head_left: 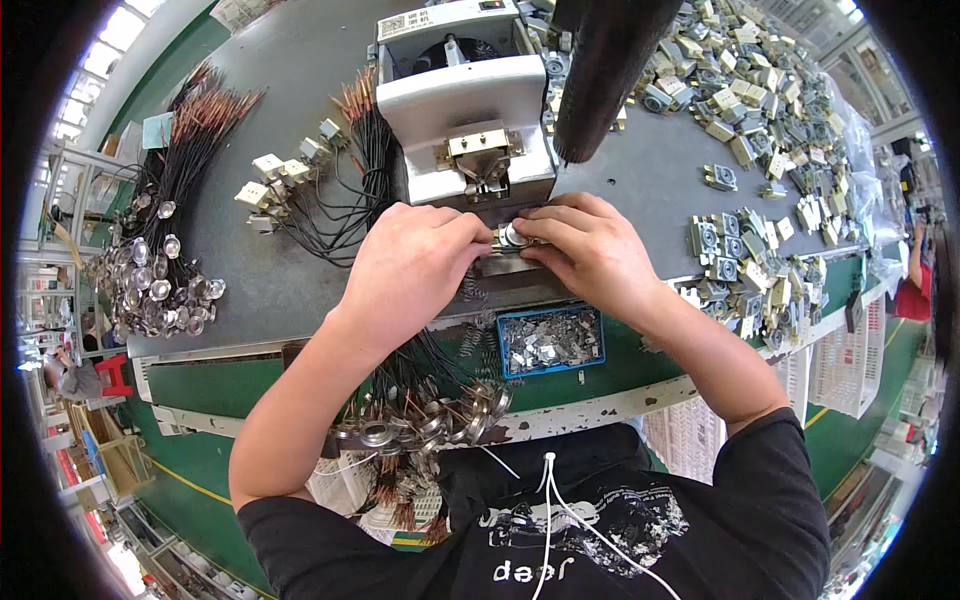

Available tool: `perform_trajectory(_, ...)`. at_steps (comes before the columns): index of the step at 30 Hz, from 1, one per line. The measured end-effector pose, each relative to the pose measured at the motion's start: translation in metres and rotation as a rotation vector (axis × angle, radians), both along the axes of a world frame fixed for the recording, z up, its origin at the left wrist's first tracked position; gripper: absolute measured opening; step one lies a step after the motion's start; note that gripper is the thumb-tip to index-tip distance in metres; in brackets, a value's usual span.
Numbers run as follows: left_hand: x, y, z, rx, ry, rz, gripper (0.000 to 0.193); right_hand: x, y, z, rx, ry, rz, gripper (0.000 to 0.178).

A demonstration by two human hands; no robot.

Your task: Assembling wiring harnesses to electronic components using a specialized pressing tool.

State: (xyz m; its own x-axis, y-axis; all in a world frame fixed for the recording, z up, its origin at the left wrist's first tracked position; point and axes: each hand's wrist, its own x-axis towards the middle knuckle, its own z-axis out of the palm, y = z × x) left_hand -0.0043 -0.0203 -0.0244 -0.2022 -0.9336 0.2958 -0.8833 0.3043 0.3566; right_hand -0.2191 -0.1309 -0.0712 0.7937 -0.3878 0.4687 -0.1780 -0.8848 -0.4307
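Note:
My left hand (415,262) and my right hand (590,250) meet at the front of a white press machine (465,100). Together they pinch a small round metal part (513,236) on the machine's base plate, fingertips touching it from both sides. Black wires run from under my left wrist down to a bunch of round metal discs (420,420) hanging at the table edge. A blue tray (551,340) of small metal clips sits just below my hands.
Black wires with beige connectors (300,180) lie left of the machine. More wired metal discs (160,280) are heaped at far left. Several grey and beige small components (760,110) cover the right side. A black cylinder (605,70) stands behind my right hand.

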Motion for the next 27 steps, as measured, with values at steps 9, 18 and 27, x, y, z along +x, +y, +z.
perform_trajectory(9,-0.017,-0.002,-0.025,-0.092,-0.021,0.02,0.016,-0.004,0.011,0.001,-0.046,0.034,-0.086,0.031)
perform_trajectory(18,-0.013,0.001,-0.034,-0.036,0.206,0.041,0.012,-0.016,-0.021,0.092,-0.323,-0.61,-0.101,0.063)
perform_trajectory(27,-0.008,-0.001,-0.035,-0.017,0.233,-0.004,0.007,0.072,-0.046,0.127,0.432,-0.877,0.555,0.06)
